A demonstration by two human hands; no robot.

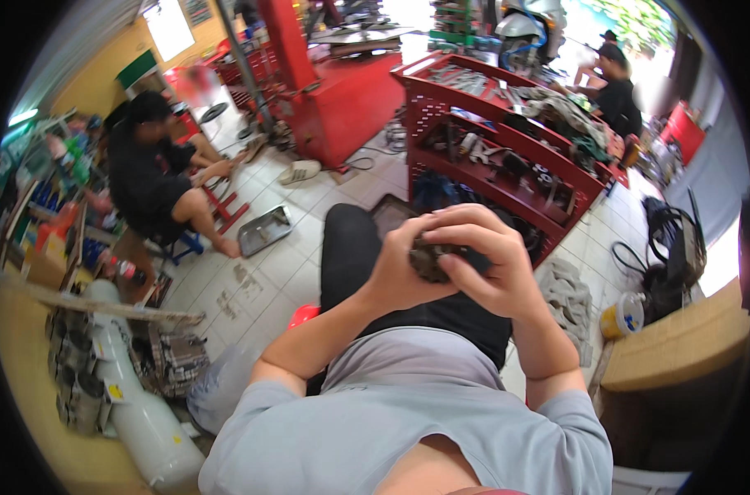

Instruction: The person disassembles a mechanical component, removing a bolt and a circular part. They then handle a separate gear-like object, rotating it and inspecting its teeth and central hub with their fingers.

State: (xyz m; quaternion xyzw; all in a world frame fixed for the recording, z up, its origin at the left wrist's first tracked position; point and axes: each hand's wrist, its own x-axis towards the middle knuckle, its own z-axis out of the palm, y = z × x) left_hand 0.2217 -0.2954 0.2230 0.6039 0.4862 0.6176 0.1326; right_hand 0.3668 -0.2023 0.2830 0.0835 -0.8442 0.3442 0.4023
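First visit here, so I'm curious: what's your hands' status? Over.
Left hand, right hand both holding dark part. Part partly hidden. Red cart beyond, not blocking.

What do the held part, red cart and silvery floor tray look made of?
Held part: probably metal; dark, dull, rough-looking surface.
Red cart: likely painted sheet metal; even colour, punched side holes.
Silvery floor tray: apparently bare metal; greyish sheen.

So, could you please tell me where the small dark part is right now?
In the head view, the small dark part is slightly right of centre, held between the left hand and the right hand, over the black trousers.
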